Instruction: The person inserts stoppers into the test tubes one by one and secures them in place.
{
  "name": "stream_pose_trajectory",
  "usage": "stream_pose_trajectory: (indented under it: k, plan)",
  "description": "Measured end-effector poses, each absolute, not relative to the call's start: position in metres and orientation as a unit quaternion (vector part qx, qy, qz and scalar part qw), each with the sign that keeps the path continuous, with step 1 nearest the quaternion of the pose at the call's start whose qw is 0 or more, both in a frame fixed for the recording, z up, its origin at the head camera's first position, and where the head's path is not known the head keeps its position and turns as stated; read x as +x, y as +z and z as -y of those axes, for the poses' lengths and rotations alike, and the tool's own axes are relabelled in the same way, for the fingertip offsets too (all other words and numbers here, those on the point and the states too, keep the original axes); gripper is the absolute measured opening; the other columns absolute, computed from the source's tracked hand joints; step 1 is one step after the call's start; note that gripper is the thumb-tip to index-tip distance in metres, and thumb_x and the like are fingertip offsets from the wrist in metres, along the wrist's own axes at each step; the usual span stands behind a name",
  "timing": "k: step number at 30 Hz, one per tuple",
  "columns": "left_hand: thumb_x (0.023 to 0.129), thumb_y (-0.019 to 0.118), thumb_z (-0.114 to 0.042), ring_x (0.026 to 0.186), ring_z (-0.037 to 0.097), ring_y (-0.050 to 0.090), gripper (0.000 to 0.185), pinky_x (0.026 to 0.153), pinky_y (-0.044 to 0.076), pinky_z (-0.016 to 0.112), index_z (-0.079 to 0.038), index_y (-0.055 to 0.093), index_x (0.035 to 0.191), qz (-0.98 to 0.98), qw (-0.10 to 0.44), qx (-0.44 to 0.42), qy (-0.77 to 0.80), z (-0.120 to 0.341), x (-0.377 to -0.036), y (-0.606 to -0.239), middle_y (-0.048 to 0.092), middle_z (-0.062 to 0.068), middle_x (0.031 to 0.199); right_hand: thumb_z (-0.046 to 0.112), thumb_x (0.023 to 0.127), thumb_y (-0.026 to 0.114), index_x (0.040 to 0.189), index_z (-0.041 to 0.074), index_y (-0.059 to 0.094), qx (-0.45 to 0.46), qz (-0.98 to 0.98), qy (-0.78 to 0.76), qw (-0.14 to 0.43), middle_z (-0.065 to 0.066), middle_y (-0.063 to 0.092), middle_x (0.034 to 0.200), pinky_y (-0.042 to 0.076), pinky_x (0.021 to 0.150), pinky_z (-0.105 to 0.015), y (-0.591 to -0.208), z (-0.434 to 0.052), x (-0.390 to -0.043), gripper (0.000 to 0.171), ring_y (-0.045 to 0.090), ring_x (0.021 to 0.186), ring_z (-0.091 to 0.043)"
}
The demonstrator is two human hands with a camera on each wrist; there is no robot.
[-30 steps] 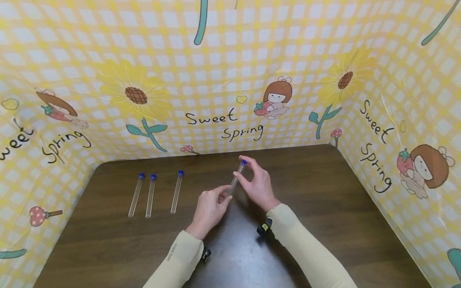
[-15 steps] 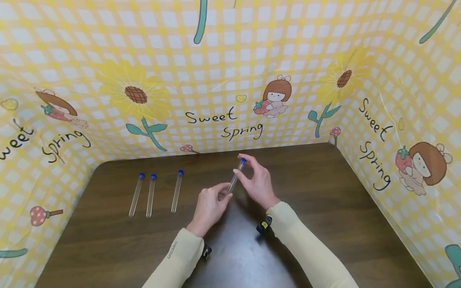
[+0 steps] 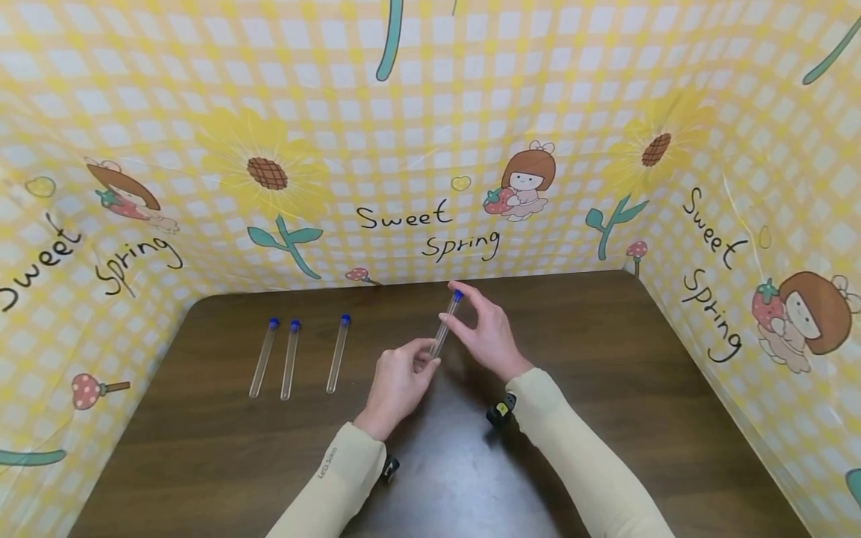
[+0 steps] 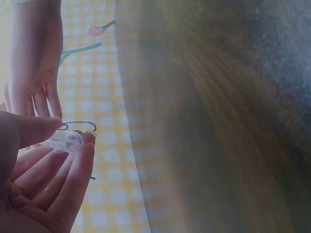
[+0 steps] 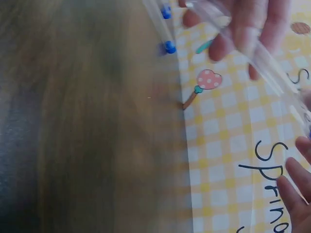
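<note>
A clear test tube [image 3: 444, 329] with a blue cap [image 3: 458, 295] is held tilted above the table, its capped end up and to the right. My left hand [image 3: 398, 381] pinches its lower end between thumb and fingers; the left wrist view shows the rounded bottom [image 4: 74, 141] between them. At the upper end, my right hand [image 3: 492, 335] holds the tube, its index finger by the cap and its thumb against the glass. Three more blue-capped test tubes lie on the table to the left: one at far left [image 3: 263, 362], its close neighbour [image 3: 290, 364] and one set apart [image 3: 338, 357].
The dark wooden table [image 3: 578, 373] is enclosed at the back and sides by a yellow checked cloth [image 3: 403, 149] printed with flowers and figures. Each wrist carries a small black camera, seen below the right hand [image 3: 501, 409] and the left sleeve [image 3: 390, 468].
The head view has shifted slightly, so the scene sits a little further right. Both hands keep their hold on the test tube, with hardly any movement.
</note>
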State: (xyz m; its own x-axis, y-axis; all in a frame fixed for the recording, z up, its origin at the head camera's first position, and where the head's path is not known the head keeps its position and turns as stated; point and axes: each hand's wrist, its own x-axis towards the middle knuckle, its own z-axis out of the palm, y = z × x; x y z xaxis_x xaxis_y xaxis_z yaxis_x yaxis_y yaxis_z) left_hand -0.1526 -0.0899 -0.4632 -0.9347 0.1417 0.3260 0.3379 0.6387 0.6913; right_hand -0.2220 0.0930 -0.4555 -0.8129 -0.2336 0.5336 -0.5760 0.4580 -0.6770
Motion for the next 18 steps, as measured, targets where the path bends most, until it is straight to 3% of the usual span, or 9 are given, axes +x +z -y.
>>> stream_pose_trajectory:
  k: [10, 18]
  plan:
    - [0.092, 0.078, -0.011, 0.070, 0.008, 0.069, 0.028, 0.063, 0.056, 0.029, -0.006, 0.072, 0.119, 0.898, 0.114, -0.117, -0.409, 0.093, -0.158, -0.458, 0.076, 0.004, 0.090, 0.029, 0.097, 0.072, 0.157, 0.017, 0.041, 0.233, 0.830, 0.483, 0.153, 0.000, 0.047, 0.154, 0.043, 0.105, -0.047, -0.452, -0.100, -0.225, 0.068, 0.046, 0.138, -0.017]
    - [0.091, 0.078, -0.010, 0.071, 0.012, 0.071, 0.029, 0.065, 0.058, 0.034, -0.004, 0.072, 0.119, 0.901, 0.110, -0.086, -0.410, 0.105, -0.160, -0.458, 0.076, 0.004, 0.089, 0.033, 0.099, 0.070, 0.153, 0.019, 0.047, 0.196, 0.843, 0.480, 0.146, 0.003, 0.048, 0.153, 0.043, 0.106, -0.042, -0.456, -0.113, -0.226, 0.061, 0.048, 0.135, -0.017]
